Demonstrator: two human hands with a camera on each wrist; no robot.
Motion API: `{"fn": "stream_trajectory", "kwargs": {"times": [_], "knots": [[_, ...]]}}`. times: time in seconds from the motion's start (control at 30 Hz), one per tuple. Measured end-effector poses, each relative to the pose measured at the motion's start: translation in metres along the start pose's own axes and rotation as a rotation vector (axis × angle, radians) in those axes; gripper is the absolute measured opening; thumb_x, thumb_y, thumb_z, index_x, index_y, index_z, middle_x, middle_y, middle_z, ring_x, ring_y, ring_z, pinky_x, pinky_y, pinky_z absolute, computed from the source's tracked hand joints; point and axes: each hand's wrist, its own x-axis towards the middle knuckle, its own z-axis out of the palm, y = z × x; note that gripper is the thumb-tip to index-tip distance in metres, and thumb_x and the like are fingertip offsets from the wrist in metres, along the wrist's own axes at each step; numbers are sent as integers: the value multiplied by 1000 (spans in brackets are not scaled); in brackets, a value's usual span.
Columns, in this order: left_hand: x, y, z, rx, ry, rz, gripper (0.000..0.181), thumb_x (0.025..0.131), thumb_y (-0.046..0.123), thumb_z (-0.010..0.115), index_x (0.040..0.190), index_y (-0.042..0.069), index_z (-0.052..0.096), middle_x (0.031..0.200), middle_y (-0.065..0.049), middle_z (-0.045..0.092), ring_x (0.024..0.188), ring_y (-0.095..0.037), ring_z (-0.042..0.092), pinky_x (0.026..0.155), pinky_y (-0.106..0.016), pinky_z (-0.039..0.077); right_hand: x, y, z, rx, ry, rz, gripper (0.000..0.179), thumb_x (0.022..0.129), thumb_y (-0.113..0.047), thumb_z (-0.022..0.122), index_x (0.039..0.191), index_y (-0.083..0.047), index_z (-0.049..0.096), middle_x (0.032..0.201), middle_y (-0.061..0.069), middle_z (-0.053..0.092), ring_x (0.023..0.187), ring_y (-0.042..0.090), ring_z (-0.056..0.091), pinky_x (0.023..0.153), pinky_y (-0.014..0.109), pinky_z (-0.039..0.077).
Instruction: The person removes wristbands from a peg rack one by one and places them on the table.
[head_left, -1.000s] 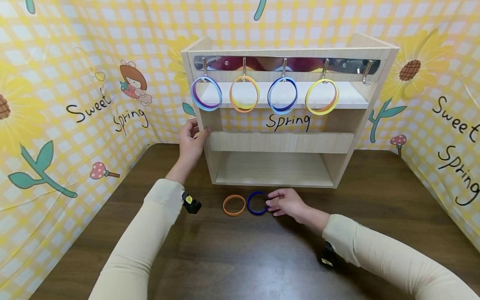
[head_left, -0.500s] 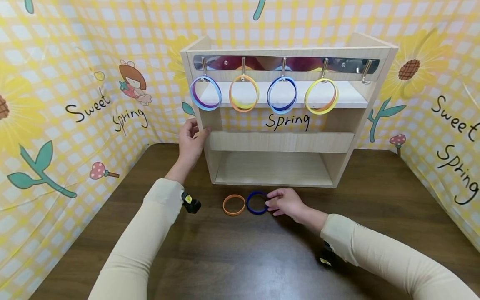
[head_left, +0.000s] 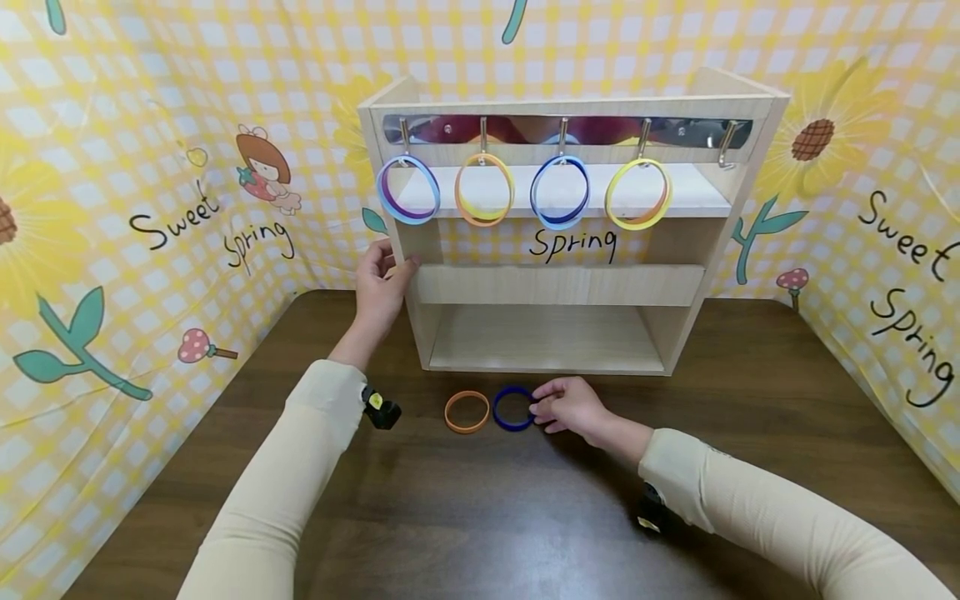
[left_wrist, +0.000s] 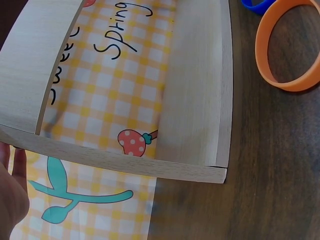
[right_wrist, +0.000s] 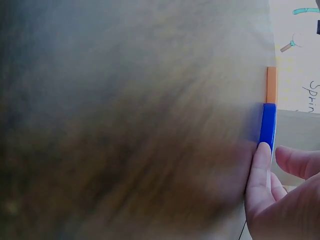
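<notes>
My left hand grips the left side panel of the wooden shelf, thumb at the front edge, other fingers at the outer side. On the table in front of the shelf, my right hand touches the right side of a dark blue wristband. From the right wrist, a fingertip meets the blue band, while the thumb stands apart from it. An orange wristband lies flat just left of the blue one.
Along the shelf's top runs a metal hook rail. Paired bands hang there: blue and purple, orange and yellow, light and dark blue, yellow and orange. The rightmost hook is bare. Patterned cloth surrounds the brown table.
The head view shifts very slightly. Both hands, the shelf and the wristbands keep their places.
</notes>
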Motion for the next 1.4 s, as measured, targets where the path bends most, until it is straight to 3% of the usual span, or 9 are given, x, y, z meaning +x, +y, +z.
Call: {"fn": "stream_trajectory", "kwargs": {"times": [0.17,0.47,0.67,0.9,1.03,1.4], "knots": [[0,-1,-1,17,1,-4,33,89,2,63,118,-11,54,109,-17,58,98,-15,57,80,-27,49,-1,0,-1,4,-11,-6,26,88,3,65,111,13,60,90,18,70,77,25,69,64,36,57],[1,-2,0,1,-5,16,30,89,2,63,117,-8,56,102,0,58,99,-17,58,79,-28,51,-7,-9,-18,50,-23,-57,35,90,-2,65,120,14,56,107,27,65,94,35,67,74,40,57],[3,-3,1,-10,1,25,28,87,1,64,114,-5,58,100,-1,59,97,-16,58,76,-27,51,-12,-27,-34,65,28,-164,37,90,-1,65,122,14,54,108,26,62,96,37,65,79,43,55],[2,-4,1,-19,2,26,34,88,-1,63,118,-12,54,98,2,58,95,-14,58,76,-26,50,-21,-50,-54,76,94,-332,36,91,-2,66,122,11,55,101,16,63,89,22,67,76,38,56],[2,-3,1,-11,2,19,35,89,0,63,120,-12,53,99,2,58,95,-14,58,76,-26,50,-25,-62,-63,99,131,-392,35,92,-5,65,122,10,55,98,11,64,87,16,68,76,36,56],[2,-3,1,-12,7,15,33,89,0,63,119,-11,54,98,4,58,96,-13,57,76,-26,49,-36,-95,-89,227,227,-511,40,92,-11,67,121,13,53,96,10,67,86,16,68,73,29,56]]}}
